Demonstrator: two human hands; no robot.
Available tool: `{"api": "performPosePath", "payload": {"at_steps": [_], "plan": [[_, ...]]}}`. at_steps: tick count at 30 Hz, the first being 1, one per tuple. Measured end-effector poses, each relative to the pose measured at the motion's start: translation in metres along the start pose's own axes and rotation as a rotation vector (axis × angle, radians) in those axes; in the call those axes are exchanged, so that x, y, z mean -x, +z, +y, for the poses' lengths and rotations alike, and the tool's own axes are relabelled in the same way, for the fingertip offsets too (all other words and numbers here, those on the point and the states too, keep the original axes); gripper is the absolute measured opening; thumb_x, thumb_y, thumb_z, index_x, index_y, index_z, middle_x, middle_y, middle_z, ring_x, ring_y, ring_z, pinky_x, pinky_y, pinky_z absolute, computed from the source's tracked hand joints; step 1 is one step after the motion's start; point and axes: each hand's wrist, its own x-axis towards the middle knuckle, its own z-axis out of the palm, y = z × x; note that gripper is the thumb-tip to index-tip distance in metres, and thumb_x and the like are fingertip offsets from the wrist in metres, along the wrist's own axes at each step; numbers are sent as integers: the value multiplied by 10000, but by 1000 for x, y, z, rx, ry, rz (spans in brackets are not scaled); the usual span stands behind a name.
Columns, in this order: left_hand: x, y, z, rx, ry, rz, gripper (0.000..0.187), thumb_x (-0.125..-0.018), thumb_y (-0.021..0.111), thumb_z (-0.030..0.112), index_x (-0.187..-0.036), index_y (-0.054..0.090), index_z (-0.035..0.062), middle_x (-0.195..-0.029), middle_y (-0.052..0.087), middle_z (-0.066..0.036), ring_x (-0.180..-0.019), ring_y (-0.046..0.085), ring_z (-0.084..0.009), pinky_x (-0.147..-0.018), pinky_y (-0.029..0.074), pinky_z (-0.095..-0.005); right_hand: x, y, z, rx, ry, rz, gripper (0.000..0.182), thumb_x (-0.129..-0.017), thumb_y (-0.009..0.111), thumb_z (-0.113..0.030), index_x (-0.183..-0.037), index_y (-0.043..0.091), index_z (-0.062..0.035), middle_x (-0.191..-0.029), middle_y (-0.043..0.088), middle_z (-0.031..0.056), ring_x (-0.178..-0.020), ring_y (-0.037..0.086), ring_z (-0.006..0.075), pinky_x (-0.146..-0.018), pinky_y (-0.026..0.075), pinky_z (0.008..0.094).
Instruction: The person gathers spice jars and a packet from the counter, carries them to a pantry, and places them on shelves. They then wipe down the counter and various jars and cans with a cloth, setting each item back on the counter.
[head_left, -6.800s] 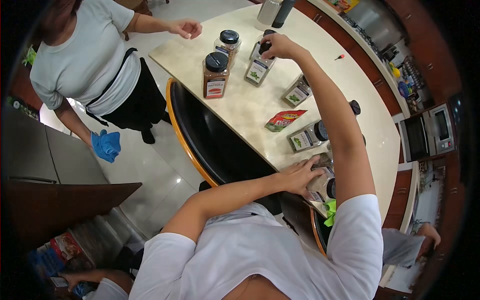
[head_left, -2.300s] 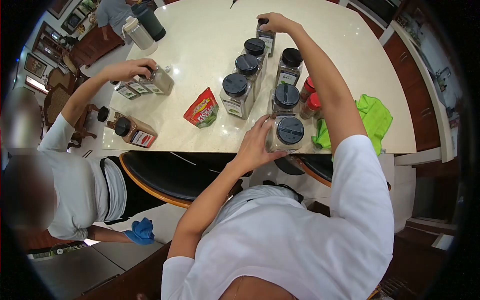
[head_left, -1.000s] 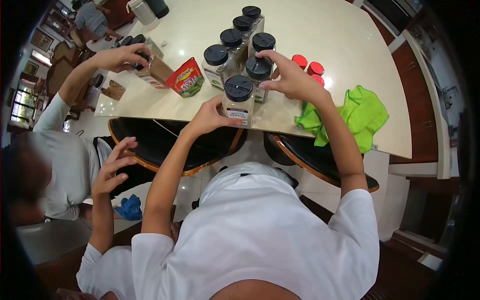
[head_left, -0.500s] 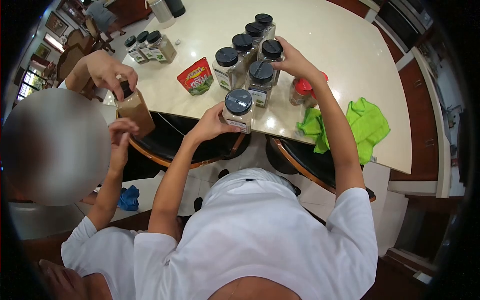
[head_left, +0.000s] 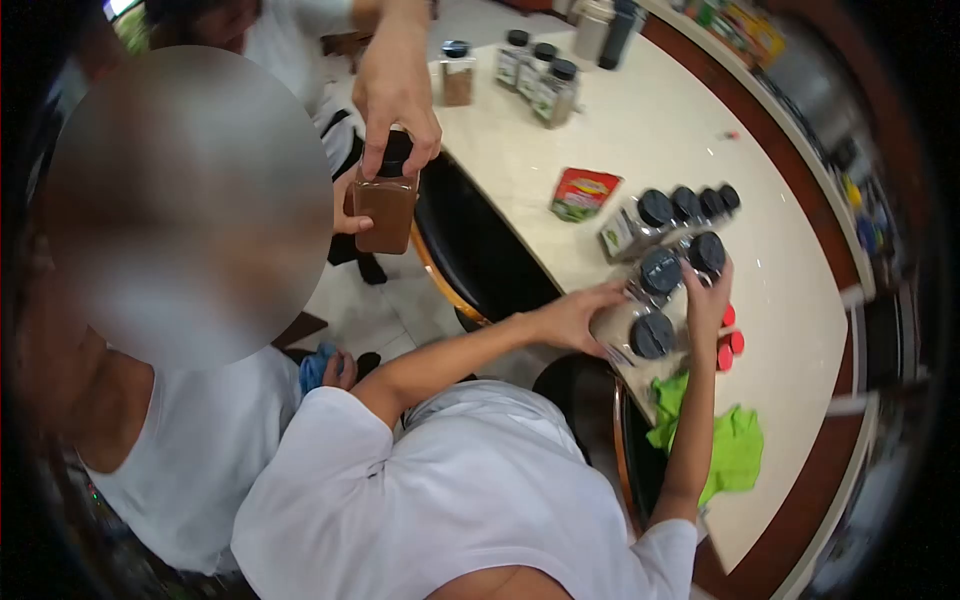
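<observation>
My left hand [head_left: 580,318] curves around the side of the nearest clear jar [head_left: 635,337] with a black lid, at the table's edge. Fingers of my right hand [head_left: 708,296] rest against another black-lidded jar [head_left: 706,256] on the right of the group. Between them stands a third such jar [head_left: 658,274]. Behind, a row of similar jars [head_left: 655,210] runs back to the right. A red and green pouch [head_left: 583,193] lies left of the row.
A co-worker's hands hold a jar of brown powder [head_left: 386,212] at the left. More jars [head_left: 553,95] and a tumbler [head_left: 592,32] stand farther back. Red-lidded bottles [head_left: 726,352] and a green cloth [head_left: 732,448] are at the right. Black chairs [head_left: 480,245] border the table [head_left: 790,300].
The view has turned left, so the table appears farther right. The co-worker's brown jar is now upright and facing the camera. Both my hands remain at the jars.
</observation>
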Motion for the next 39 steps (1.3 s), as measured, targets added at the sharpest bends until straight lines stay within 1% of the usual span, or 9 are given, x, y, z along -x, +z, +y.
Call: {"api": "performPosePath", "payload": {"at_steps": [11,14,17,22,23,24,27,31,39], "plan": [[51,-44,107,-55,115,290,837,-514,858,142,-1248,466,52,-1363,351,-155,-1239,398,-251,-979,380,-333,-4,54,-136,-287,-265,-6,631,-717,743,-115,-1247,428,18,-1135,525,106,-1026,525,181,-880,409,288],[75,-62,144,400,72,443,859,-523,858,120,-1262,435,1,-1300,385,-107,-1189,414,-189,-999,327,-296,-2,90,-165,-357,-236,-103,598,-737,730,-176,-1225,441,14,-1081,549,99,-964,528,166,-837,421,282],[120,-82,130,-52,50,412,826,-515,852,60,-1243,466,-3,-1145,556,-61,-1046,525,-153,-945,397,-314,9,134,-192,-481,-226,-174,568,-760,704,-241,-1193,445,21,-1022,558,94,-893,526,160,-816,416,281],[200,-103,118,923,-23,652,909,-492,841,46,-1293,416,-18,-1241,527,-128,-1123,524,-244,-960,413,-394,48,217,-215,-731,-63,-346,677,-754,710,-249,-1237,344,54,-1127,440,135,-1021,457,205,-933,348,329],[211,-108,125,577,99,579,636,-861,543,360,-1383,308,84,-1345,430,-109,-1194,471,-237,-999,380,-434,55,237,-215,-706,-102,-350,695,-755,708,-248,-1247,329,63,-1153,412,151,-1052,441,216,-957,331,335],[247,-110,91,728,-4,684,997,-474,844,93,-1335,353,-14,-1311,457,-156,-1201,464,-279,-1019,350,-424,65,252,-218,-678,-113,-351,721,-752,711,-244,-1261,311,72,-1186,382,172,-1096,411,235,-977,310,343],[248,-127,158,850,98,867,681,-835,587,328,-1382,296,48,-1279,481,-121,-1095,537,-192,-944,440,-371,96,287,-238,-743,-160,-400,743,-743,716,-242,-1282,297,51,-1174,376,169,-1118,388,260,-987,296,356],[277,-131,197,388,112,1009,814,-721,689,267,-1386,276,43,-1287,474,-125,-1118,526,-206,-966,422,-370,139,327,-269,-937,-128,-443,750,-716,743,-204,-1271,292,23,-1158,380,151,-1086,398,239,-971,307,345],[368,-132,223,533,178,1216,817,-664,705,210,-1361,316,32,-1272,491,-128,-1134,516,-228,-972,413,-377,210,390,-331,-940,-263,-619,677,-719,742,-338,-1217,411,-21,-1140,456,170,-1081,462,290,-919,368,370]]}}
